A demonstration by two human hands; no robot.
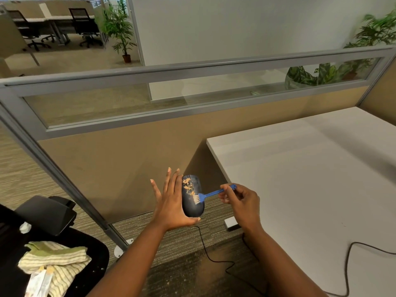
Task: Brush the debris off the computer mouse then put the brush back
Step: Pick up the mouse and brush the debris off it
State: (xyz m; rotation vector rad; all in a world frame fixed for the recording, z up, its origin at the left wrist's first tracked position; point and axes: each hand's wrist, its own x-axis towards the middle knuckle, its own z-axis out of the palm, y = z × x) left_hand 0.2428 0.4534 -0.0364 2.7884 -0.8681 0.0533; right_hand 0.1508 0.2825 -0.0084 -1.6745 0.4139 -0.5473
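A dark blue computer mouse (pixel 193 205) is held off the desk's left edge, above the carpet, its top facing right. Tan crumbs (pixel 188 186) lie on its upper half. My left hand (pixel 172 202) holds it from behind, thumb under its lower end, fingers straight up. My right hand (pixel 241 200) pinches the handle of a small blue brush (pixel 211 193). The brush's white bristles touch the middle of the mouse. The mouse's black cable (pixel 205 247) hangs down to the floor.
A white desk (pixel 310 179) fills the right side, with a cable looping over its front part. A black chair (pixel 55 260) at lower left carries striped green cloths (pixel 53 262). A tan cubicle partition (pixel 128 155) stands behind. A small white box (pixel 231 224) sits under the desk's edge.
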